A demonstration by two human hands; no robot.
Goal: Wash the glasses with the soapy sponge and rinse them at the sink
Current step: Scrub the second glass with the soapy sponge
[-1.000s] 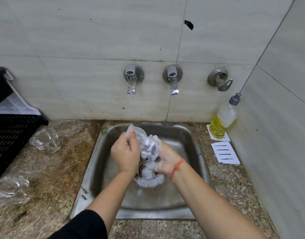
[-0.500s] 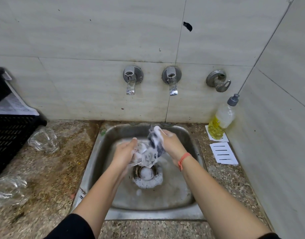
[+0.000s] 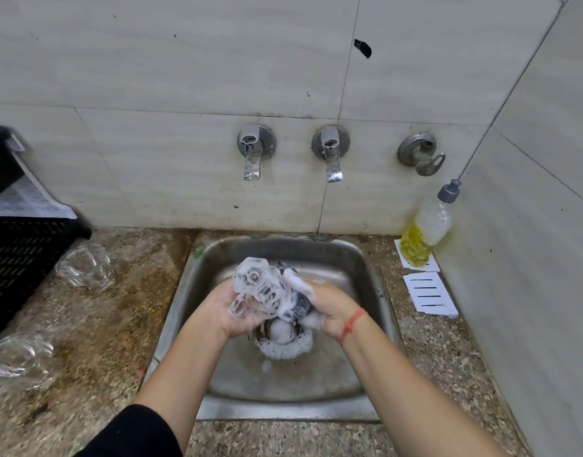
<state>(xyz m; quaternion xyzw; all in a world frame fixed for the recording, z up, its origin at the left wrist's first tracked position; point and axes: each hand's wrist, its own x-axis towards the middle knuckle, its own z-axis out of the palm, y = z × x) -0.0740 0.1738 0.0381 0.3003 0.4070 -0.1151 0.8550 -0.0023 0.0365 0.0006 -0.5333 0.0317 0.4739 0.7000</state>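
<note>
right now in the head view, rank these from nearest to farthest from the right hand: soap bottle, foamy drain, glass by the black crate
1. Foamy drain, just below the right hand in the sink.
2. Soap bottle, back right corner of the counter.
3. Glass by the black crate, left of the sink.

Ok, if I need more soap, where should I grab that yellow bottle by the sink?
Grip the dish soap bottle round its clear upper body, just under the grey cap, coming from its left front. It stands upright in the corner, with the side wall close on its right and the back wall behind, so those sides look blocked.
</note>
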